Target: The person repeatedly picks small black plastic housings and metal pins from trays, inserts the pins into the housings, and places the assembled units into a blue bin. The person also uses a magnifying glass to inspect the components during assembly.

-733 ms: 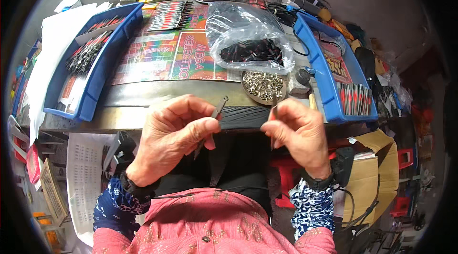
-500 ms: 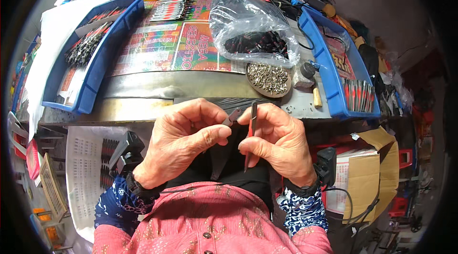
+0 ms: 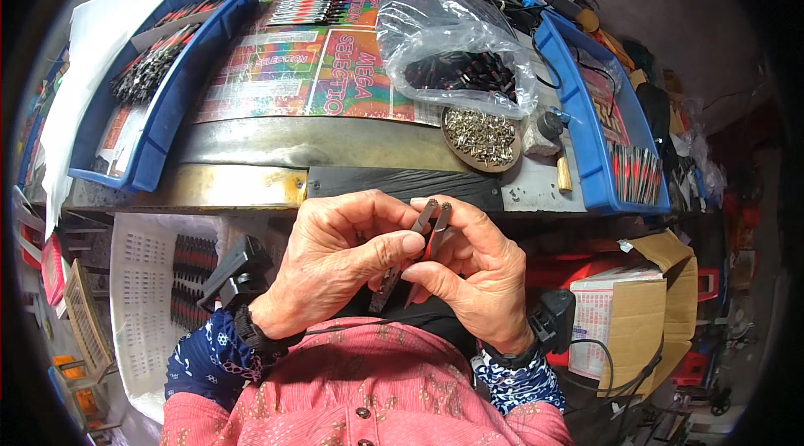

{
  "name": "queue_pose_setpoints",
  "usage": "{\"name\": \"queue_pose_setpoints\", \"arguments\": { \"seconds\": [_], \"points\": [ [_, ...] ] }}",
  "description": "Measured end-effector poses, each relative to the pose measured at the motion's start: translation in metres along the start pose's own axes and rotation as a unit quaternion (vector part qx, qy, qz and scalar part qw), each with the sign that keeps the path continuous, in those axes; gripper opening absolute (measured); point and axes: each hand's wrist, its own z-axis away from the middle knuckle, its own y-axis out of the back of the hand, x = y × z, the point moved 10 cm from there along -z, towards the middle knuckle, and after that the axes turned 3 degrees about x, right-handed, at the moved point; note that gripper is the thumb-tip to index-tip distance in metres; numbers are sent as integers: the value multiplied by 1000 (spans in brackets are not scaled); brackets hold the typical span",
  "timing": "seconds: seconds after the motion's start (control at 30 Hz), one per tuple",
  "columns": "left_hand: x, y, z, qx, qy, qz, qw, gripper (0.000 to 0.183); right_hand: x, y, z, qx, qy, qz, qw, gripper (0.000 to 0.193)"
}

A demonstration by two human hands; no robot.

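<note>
My left hand (image 3: 347, 257) pinches a slim, flat dark-grey metal piece (image 3: 428, 211) between thumb and fingertips; a long dark part slants down below the hand. In my right hand (image 3: 469, 270), thumb and fingers close on a narrow black-and-red piece (image 3: 439, 237). The upper ends of the two pieces stand side by side, close together, in front of the bench edge. Whether they touch is not clear. Fingers hide much of both. Nearest on the bench is a round brown dish (image 3: 481, 140) of small shiny metal parts.
A clear plastic bag (image 3: 435, 15) holds black-and-red parts. Blue trays stand left (image 3: 159, 132) and right (image 3: 586, 111) with slim red-and-black pieces. More lie in rows (image 3: 310, 0) at the back. A white basket (image 3: 142, 278) and a cardboard box (image 3: 641, 329) flank my lap.
My hands have come closer together and slightly lower. The two pieces, apart and differently tilted before, now have their upper ends side by side. The view has shifted slightly.
</note>
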Motion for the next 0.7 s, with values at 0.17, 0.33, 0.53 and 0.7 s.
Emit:
{"name": "queue_pose_setpoints", "arguments": {
  "seconds": [0.17,0.33,0.53,0.7],
  "points": [
    [-5,0,-1,9,-12,-5,1000,15,2,0,1,12,2,36,999,55],
    [-9,-1,0,11,2,14,1000,10,-1,0,2,23,28,69,997,52],
    [-9,-3,0,13,-9,23,1000,13,1,1,4,33,17,66,997,53],
    [-11,-3,1,16,1,53,998,8,-1,1,5,35,18,69,997,54]
  ]
}}
